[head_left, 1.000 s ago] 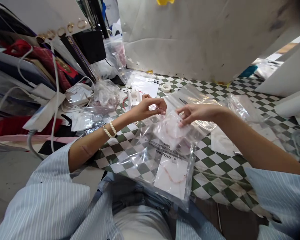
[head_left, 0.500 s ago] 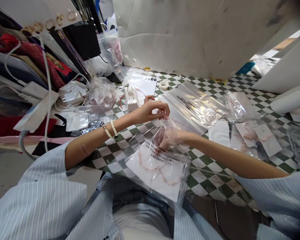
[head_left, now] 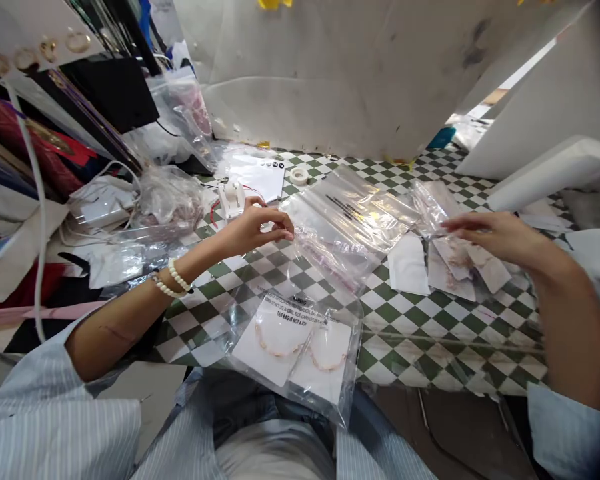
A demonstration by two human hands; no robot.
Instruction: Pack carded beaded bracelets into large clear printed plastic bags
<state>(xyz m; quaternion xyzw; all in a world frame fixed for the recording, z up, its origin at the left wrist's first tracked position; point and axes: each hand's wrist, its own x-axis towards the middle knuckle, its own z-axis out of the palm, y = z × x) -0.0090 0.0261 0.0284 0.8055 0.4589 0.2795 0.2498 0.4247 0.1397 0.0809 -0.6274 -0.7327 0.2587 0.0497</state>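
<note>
Our left hand holds a narrow grip, thumb and fingertips pinched together just above the edge of a clear plastic bag; we cannot tell whether anything sits between them. Our right hand has a wide grip, its fingers stretched out and holding nothing we can see, with the fingertips just over a crumpled clear bag.

Below that hand lie overlapping white jewellery cards, with a plain white card just beside them. Nearer to us on the checkered green-and-white counter, a clear warning-printed bag holds two white cards, each with a pale pink beaded strand. The empty-looking clear bag, printed with black text, lies flat between our hands, and a pink strand shows at its lower edge.

Farther off stand a small white plastic fixture with red wire beside it, a white sheet with black dots and a roll of tape. A white bead bracelet circles our left wrist.
</note>
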